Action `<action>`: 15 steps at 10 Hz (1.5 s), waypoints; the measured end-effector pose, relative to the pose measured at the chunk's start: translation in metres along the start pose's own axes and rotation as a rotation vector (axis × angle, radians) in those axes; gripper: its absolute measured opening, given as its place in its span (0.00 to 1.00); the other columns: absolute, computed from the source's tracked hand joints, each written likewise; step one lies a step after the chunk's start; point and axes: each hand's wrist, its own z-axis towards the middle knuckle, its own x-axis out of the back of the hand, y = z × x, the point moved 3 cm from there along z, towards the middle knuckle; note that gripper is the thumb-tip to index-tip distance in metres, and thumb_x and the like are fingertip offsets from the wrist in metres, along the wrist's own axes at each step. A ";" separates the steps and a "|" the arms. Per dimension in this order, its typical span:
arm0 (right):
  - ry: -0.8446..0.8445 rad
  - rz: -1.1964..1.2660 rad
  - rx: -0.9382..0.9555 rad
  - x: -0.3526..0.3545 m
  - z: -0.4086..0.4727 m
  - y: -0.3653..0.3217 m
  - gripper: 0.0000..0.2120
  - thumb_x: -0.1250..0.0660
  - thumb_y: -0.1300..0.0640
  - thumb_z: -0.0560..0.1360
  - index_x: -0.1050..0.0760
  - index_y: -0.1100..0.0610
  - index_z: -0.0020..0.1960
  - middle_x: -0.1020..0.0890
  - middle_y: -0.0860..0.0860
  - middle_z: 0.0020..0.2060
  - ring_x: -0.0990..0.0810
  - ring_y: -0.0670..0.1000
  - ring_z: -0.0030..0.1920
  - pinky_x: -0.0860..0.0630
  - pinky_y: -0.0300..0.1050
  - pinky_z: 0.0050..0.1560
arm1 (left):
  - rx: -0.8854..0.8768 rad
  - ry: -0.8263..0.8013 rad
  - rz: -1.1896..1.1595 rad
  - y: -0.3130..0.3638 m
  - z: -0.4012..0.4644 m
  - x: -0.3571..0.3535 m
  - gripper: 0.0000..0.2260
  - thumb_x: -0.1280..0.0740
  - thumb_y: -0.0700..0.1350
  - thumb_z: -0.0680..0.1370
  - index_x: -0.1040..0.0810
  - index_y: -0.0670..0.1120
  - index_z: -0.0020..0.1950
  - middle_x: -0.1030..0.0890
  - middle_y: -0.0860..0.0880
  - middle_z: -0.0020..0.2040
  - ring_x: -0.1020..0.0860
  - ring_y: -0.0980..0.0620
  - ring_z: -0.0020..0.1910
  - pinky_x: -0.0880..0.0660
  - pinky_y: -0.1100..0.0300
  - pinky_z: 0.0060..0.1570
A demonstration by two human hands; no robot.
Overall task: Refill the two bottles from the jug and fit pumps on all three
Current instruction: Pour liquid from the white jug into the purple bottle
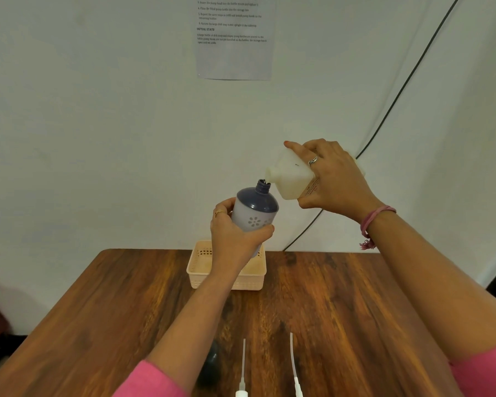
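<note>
Your left hand point(235, 230) grips the bottle point(255, 214), hiding its base; your right hand point(331, 174) holds the tilted jug point(289, 176), covering its rear

Pink sleeves pushed up past both elbows, forearms bare. On the left hand point(235, 233), a thin gold ring point(218, 213) at the 10 o'clock edge. On the right hand point(334, 179), a silver ring point(312, 161) toward 10 o'clock. Around the right wrist, a pink thread bracelet point(373, 222), frayed tassel hanging at 7 o'clock.
</note>
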 end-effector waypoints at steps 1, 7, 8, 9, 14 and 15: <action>-0.002 -0.009 0.003 -0.001 0.000 0.000 0.48 0.22 0.51 0.59 0.40 0.51 0.75 0.27 0.57 0.61 0.29 0.58 0.58 0.30 0.52 0.56 | 0.000 0.001 -0.003 -0.001 -0.001 0.001 0.33 0.19 0.44 0.62 0.34 0.55 0.60 0.27 0.51 0.56 0.25 0.54 0.51 0.22 0.63 0.42; -0.004 -0.021 -0.003 0.001 -0.002 -0.003 0.48 0.22 0.51 0.59 0.40 0.52 0.75 0.27 0.57 0.61 0.29 0.59 0.58 0.30 0.52 0.56 | 0.004 0.008 0.005 -0.001 -0.003 0.002 0.33 0.19 0.44 0.62 0.34 0.55 0.60 0.27 0.51 0.56 0.25 0.54 0.52 0.21 0.60 0.45; -0.002 -0.024 -0.003 0.002 -0.002 -0.003 0.48 0.22 0.51 0.59 0.40 0.52 0.75 0.27 0.57 0.61 0.29 0.59 0.58 0.30 0.53 0.56 | 0.001 0.005 0.005 0.000 -0.004 0.002 0.33 0.19 0.43 0.62 0.34 0.55 0.60 0.27 0.51 0.56 0.25 0.53 0.53 0.22 0.61 0.45; 0.002 -0.023 0.000 0.002 -0.003 -0.003 0.48 0.22 0.52 0.59 0.40 0.52 0.75 0.27 0.57 0.60 0.29 0.59 0.58 0.30 0.53 0.55 | -0.001 0.003 0.002 0.000 -0.004 0.001 0.33 0.20 0.43 0.63 0.34 0.55 0.60 0.27 0.51 0.56 0.25 0.54 0.52 0.23 0.63 0.43; 0.012 -0.035 0.009 0.004 -0.005 -0.003 0.48 0.22 0.52 0.59 0.39 0.52 0.75 0.26 0.57 0.60 0.28 0.59 0.58 0.30 0.54 0.56 | 0.014 0.007 0.016 0.000 -0.007 -0.001 0.34 0.19 0.44 0.62 0.34 0.55 0.60 0.27 0.51 0.57 0.25 0.53 0.54 0.20 0.58 0.46; 0.011 -0.041 0.009 0.005 -0.006 -0.002 0.49 0.22 0.52 0.59 0.39 0.52 0.75 0.26 0.58 0.60 0.28 0.59 0.57 0.30 0.54 0.56 | 0.013 0.006 0.015 0.001 -0.007 -0.001 0.34 0.19 0.44 0.62 0.34 0.55 0.60 0.27 0.51 0.57 0.25 0.53 0.53 0.21 0.58 0.46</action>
